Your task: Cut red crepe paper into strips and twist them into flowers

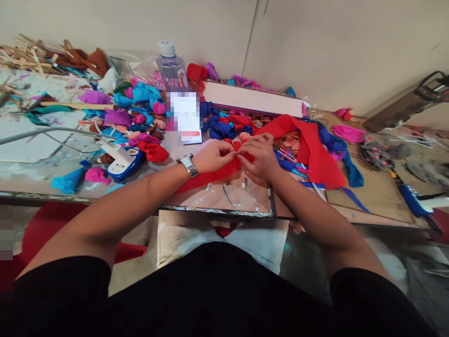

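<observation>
A long strip of red crepe paper (322,161) runs across the table and passes between my hands. My left hand (216,155), with a watch (189,165) on its wrist, pinches the red paper between thumb and fingers. Close against it, my right hand (260,152) pinches the same paper; the fingertips of both hands nearly meet. Part of the strip lies beneath my left wrist, and another part loops over the pile on the right. A pair of small pink-handled scissors (286,153) seems to lie beside my right hand, partly covered.
A phone (185,117) leans against a plastic bottle (170,65). Blue, pink and purple crepe pieces (140,96) are heaped behind my hands. A blue-and-white power strip (124,164) with a cable sits left. Wooden sticks (26,56) lie far left; a dark tumbler (403,105) stands tilted right.
</observation>
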The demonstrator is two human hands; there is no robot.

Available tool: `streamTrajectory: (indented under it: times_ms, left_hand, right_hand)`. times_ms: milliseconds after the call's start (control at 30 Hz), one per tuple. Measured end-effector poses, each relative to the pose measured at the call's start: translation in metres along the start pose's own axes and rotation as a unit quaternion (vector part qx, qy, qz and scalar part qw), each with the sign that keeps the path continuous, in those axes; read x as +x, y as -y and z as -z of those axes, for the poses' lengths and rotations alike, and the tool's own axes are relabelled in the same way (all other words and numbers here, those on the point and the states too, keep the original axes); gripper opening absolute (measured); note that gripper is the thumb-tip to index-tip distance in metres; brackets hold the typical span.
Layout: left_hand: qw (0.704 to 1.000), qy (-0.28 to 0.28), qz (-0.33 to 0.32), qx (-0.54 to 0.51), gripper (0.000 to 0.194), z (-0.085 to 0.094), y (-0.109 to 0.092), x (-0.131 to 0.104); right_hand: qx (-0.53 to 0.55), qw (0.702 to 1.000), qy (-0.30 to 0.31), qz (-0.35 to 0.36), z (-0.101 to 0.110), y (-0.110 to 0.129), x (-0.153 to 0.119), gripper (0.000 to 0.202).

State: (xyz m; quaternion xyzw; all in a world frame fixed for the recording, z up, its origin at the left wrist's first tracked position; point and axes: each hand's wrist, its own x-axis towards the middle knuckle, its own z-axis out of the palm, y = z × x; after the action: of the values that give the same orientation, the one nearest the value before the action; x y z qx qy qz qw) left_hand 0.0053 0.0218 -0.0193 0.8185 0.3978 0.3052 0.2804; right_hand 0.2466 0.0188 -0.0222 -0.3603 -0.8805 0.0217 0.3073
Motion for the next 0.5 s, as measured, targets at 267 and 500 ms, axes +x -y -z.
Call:
streamTrajectory:
  times_ms: [267,500]
  left_hand:
    - [0.989,-0.014,-0.061,0.132,0.036,0.0009,-0.0073,-0.0035]
    - [0.976,-0.011,-0.058,0.208,0.037,-0.0017,-0.0029,-0.0014]
  right_hand:
    - [0.031,0.999,-0.010,-0.011,-0.0037,-0.0002,0.0009,0.024]
    - [0.042,0.999,-0.005,-0.018,-0.0057,-0.0052,0.0007,0.026]
